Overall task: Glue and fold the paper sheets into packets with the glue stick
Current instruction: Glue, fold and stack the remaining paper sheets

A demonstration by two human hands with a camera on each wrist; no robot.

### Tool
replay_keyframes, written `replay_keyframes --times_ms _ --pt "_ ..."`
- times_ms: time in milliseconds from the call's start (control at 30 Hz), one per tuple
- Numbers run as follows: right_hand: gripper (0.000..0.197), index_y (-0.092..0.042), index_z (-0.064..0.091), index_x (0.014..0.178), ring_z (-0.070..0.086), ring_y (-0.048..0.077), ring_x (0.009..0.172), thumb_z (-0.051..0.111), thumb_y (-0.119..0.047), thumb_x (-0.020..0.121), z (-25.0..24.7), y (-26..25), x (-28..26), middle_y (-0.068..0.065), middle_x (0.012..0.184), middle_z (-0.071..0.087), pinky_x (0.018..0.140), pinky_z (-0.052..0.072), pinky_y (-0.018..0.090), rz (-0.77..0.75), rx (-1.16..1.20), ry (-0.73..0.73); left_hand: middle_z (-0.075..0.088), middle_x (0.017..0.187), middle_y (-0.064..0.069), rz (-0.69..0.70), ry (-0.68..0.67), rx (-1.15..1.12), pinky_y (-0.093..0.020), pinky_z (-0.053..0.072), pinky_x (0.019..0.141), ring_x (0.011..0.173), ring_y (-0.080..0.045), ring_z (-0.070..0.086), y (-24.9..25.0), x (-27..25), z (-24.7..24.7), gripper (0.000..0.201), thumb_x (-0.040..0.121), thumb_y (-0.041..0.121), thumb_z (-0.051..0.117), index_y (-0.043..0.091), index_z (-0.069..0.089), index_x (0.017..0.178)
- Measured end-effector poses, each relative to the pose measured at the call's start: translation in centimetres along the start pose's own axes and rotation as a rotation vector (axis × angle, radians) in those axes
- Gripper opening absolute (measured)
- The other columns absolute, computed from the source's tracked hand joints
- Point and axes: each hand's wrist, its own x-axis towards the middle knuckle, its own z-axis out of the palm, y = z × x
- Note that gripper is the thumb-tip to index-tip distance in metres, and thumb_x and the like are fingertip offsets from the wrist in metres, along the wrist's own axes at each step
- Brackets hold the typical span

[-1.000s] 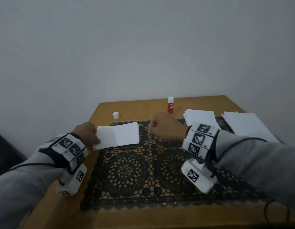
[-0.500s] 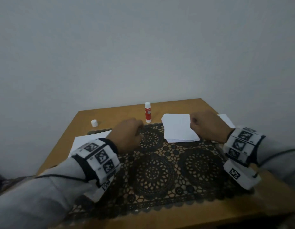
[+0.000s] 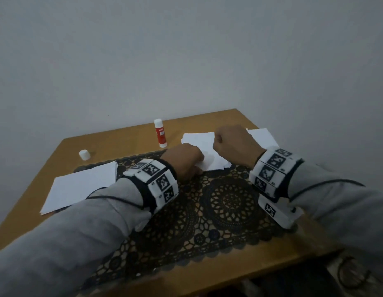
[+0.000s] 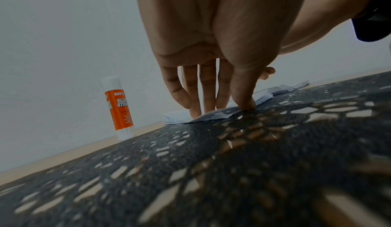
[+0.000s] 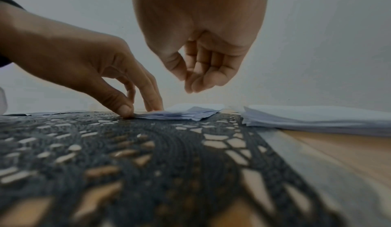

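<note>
The left hand (image 3: 185,160) reaches down to the near left corner of the small paper stack (image 3: 204,154) at the far edge of the black lace mat (image 3: 218,211). Its fingers (image 4: 208,88) are nearly straight, tips on top of the stack, while the thumb (image 5: 123,107) presses the corner edge where paper meets mat; the grip looks like a light pinch on the corner sheets. The right hand (image 3: 235,142) hovers above the same stack without touching it, fingers loosely curled toward the thumb and holding nothing, as the right wrist view shows.

Half a second ago the left hand was over the mat's middle, clear of the stack; it has since crossed to the right and come down on the corner. The right hand, then resting at the stack's right edge, has lifted slightly over it. The folded sheet (image 3: 83,187) set down at the left lies where it was.

Both forearms angle inward across the mat, wrists raised, knuckles up. The glue stick (image 3: 160,133) stands upright and uncapped on the wooden table (image 3: 122,138) just beyond the mat, left of the stack; its white cap (image 3: 84,154) sits well apart to the left. A larger pile of sheets (image 5: 317,118) lies to the right of the small stack.
</note>
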Motion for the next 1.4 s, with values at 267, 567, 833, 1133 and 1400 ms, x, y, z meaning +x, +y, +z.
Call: replay_keyframes --times_ms 267,567,833,1133,1400 --pt "0.015 -0.001 0.065 0.092 0.062 0.028 0.089 0.054 -0.011 0.088 0.4 0.3 0.0 0.012 0.096 0.067 0.082 0.054 0.043 -0.083 -0.158 -0.140 0.061 0.122 -0.001 -0.020 0.059 -0.079 -0.028 0.042 0.094 0.113 -0.019 0.053 0.0 -0.1 0.0 0.034 0.091 0.029 0.060 0.018 0.062 0.123" --pt "0.024 -0.001 0.063 0.108 0.059 0.029 0.102 0.057 -0.012 0.088 0.6 0.7 -0.2 0.014 0.111 0.064 0.089 0.052 0.042 -0.115 -0.210 -0.268 0.067 0.106 -0.006 -0.016 0.105 -0.047 -0.034 0.051 0.087 0.097 -0.020 0.060 0.7 -0.4 -0.2 0.022 0.093 0.013 0.052 0.014 0.068 0.108" --pt "0.020 0.000 0.061 0.104 0.060 0.029 0.097 0.048 -0.007 0.090 0.1 0.5 -0.3 0.013 0.105 0.064 0.083 0.052 0.040 -0.063 -0.168 -0.178 0.067 0.093 -0.006 -0.031 0.192 0.005 -0.029 0.049 0.075 0.088 -0.021 0.059 0.4 -1.0 -0.8 0.017 0.092 0.012 0.051 0.012 0.068 0.093" --pt "0.019 -0.001 0.059 0.106 0.058 0.028 0.098 0.048 -0.008 0.092 -0.1 0.2 -0.4 0.013 0.106 0.062 0.079 0.048 0.036 -0.085 -0.155 -0.210 0.065 0.094 -0.001 -0.048 0.133 0.000 -0.024 0.041 0.069 0.085 -0.018 0.056 -3.0 -6.9 -1.2 0.011 0.084 0.009 0.058 0.019 0.058 0.084" --pt "0.018 -0.002 0.060 0.105 0.058 0.028 0.099 0.051 -0.008 0.091 0.0 0.2 -0.4 0.011 0.109 0.062 0.086 0.051 0.039 -0.104 -0.176 -0.216 0.062 0.106 0.004 0.036 -0.020 0.017 -0.029 0.045 0.086 0.100 -0.015 0.054 -6.0 -14.2 0.5 0.031 0.078 -0.002 0.055 0.027 0.046 0.079"
